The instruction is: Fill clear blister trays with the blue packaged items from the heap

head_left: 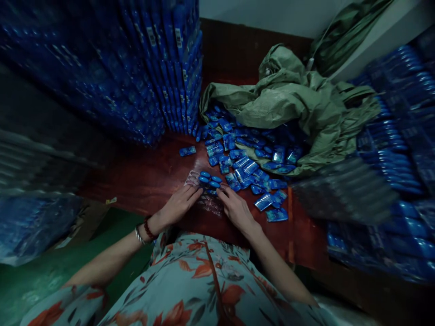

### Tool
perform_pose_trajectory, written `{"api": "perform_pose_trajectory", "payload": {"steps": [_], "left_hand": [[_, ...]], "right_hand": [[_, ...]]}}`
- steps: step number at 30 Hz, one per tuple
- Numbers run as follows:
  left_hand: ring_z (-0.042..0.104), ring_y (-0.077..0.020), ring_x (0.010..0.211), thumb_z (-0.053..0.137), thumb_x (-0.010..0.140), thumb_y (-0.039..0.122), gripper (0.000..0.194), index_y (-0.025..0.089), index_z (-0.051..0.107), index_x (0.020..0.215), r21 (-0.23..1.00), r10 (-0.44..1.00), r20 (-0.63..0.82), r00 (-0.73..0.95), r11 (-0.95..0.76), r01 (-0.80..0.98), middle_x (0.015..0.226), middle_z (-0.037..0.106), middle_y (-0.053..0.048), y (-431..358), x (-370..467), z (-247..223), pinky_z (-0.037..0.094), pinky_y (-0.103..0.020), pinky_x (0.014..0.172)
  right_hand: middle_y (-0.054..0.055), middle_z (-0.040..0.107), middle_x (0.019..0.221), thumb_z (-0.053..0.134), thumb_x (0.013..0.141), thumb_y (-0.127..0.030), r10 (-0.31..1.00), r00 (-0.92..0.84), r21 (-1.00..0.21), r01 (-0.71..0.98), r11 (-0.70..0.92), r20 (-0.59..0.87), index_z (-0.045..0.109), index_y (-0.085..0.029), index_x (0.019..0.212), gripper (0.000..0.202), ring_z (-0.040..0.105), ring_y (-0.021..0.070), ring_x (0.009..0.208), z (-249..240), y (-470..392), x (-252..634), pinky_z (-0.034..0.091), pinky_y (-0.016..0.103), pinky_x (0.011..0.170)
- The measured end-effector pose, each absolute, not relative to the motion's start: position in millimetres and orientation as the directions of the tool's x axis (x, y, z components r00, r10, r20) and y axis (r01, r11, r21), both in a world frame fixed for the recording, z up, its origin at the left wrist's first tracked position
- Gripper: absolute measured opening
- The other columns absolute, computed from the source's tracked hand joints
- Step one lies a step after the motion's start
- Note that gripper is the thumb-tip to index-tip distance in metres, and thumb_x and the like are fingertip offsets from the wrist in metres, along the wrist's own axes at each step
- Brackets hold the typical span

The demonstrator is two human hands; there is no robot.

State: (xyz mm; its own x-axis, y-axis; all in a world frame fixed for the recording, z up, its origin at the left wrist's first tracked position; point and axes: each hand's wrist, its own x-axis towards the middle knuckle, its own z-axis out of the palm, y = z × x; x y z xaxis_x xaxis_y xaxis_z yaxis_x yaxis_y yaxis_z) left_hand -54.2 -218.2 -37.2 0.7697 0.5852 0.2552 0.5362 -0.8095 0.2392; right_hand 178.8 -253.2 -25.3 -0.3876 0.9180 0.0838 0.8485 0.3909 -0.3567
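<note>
A small group of shiny blue packs stands in front of me on the red-brown table, their rounded ends facing up. My left hand presses its fingers against the near left side of the group. From the right, my right hand closes its fingertips on the same packs, so they sit between both hands. A patterned, see-through plastic sheet or bag lies under them. Many loose blue packs are heaped just beyond my right hand. What exactly the packs contain I cannot make out.
A green woven sack spills packs at the back right. Tall stacks of wrapped blue packs rise at the back left, and more stacks stand on the right. One single pack lies apart. Grey ridged blurred stacks flank the table.
</note>
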Motion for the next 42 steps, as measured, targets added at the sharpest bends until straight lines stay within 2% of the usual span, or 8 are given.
{"api": "perform_pose_trajectory", "payload": {"steps": [11,16,24,28,32,36,39,42], "left_hand": [[0.050,-0.0223,0.113,0.036,0.091,0.008,0.040,0.016,0.044,0.129,0.327,0.598,0.215,0.772,-0.789,0.520,0.117,0.057,-0.012,-197.2,-55.7,-37.5,0.048,-0.041,0.093],[0.048,-0.0229,0.115,0.034,0.090,0.004,0.042,0.015,0.043,0.129,0.298,0.576,0.210,0.790,-0.807,0.510,0.118,0.055,-0.013,-200.2,-56.9,-43.1,0.048,-0.041,0.093],[0.052,-0.0235,0.106,0.038,0.090,0.009,0.029,0.011,0.054,0.114,0.222,0.495,0.038,0.868,-0.851,0.476,0.106,0.059,-0.012,-195.0,-35.8,-20.1,0.047,-0.040,0.092],[0.051,-0.0229,0.105,0.037,0.091,0.010,0.032,0.012,0.052,0.119,0.270,0.532,0.102,0.841,-0.828,0.491,0.107,0.057,-0.012,-193.2,-32.5,-24.2,0.047,-0.040,0.091],[0.051,-0.0219,0.101,0.036,0.092,0.011,0.038,0.018,0.049,0.127,0.331,0.626,0.257,0.736,-0.773,0.541,0.112,0.054,-0.012,-199.1,-42.4,-42.7,0.048,-0.040,0.085],[0.052,-0.0193,0.098,0.040,0.094,0.020,0.034,0.023,0.053,0.125,0.460,0.737,0.402,0.543,-0.676,0.577,0.108,0.054,-0.010,-186.7,-50.7,-53.9,0.046,-0.036,0.084],[0.051,-0.0196,0.099,0.041,0.094,0.028,0.032,0.020,0.055,0.122,0.584,0.882,0.411,0.229,-0.448,0.676,0.106,0.054,-0.009,-152.2,-54.1,-56.3,0.045,-0.036,0.088],[0.048,-0.0269,0.106,0.053,0.088,0.036,0.039,0.013,0.055,0.119,0.579,0.959,0.279,0.045,-0.205,0.789,0.111,0.053,-0.014,-108.5,-53.3,-59.0,0.041,-0.045,0.093]], "right_hand": [[0.013,0.057,0.108,0.038,0.081,0.000,0.909,-0.414,-0.349,0.846,0.404,0.048,0.054,-0.017,0.120,0.045,0.056,0.0213,0.104,-14.5,-244.7,178.2,0.052,0.032,0.081],[0.012,0.056,0.111,0.039,0.081,0.001,0.914,-0.404,-0.347,0.854,0.388,0.028,0.053,-0.018,0.120,0.046,0.056,0.0207,0.104,-13.7,-244.4,179.1,0.051,0.032,0.084],[0.011,0.059,0.093,0.042,0.088,-0.008,0.893,-0.445,-0.124,0.892,0.435,-0.065,0.058,-0.016,0.109,0.028,0.058,0.0210,0.085,-4.0,-243.3,155.2,0.049,0.031,0.074],[0.011,0.059,0.094,0.042,0.088,-0.008,0.905,-0.416,-0.102,0.908,0.407,-0.086,0.058,-0.017,0.108,0.027,0.058,0.0211,0.085,-1.3,-235.5,137.4,0.048,0.032,0.073],[0.011,0.058,0.093,0.043,0.088,-0.009,0.914,-0.402,-0.119,0.911,0.395,-0.044,0.058,-0.016,0.112,0.030,0.058,0.0216,0.084,-12.4,-231.3,133.2,0.049,0.033,0.072],[0.010,0.060,0.099,0.044,0.091,-0.017,0.922,-0.360,-0.191,0.904,0.383,0.143,0.050,-0.020,0.127,0.037,0.060,0.0190,0.083,-27.4,-241.3,146.8,0.049,0.029,0.073],[0.008,0.061,0.102,0.042,0.094,-0.025,0.939,-0.145,-0.322,0.914,0.247,0.311,0.050,-0.021,0.128,0.035,0.060,0.0172,0.086,-34.5,-250.2,166.4,0.048,0.027,0.076],[0.009,0.061,0.094,0.039,0.095,-0.031,0.931,0.147,-0.371,0.929,-0.013,0.334,0.057,-0.017,0.116,0.031,0.060,0.0196,0.083,-39.7,-249.8,183.4,0.047,0.029,0.073]]}}
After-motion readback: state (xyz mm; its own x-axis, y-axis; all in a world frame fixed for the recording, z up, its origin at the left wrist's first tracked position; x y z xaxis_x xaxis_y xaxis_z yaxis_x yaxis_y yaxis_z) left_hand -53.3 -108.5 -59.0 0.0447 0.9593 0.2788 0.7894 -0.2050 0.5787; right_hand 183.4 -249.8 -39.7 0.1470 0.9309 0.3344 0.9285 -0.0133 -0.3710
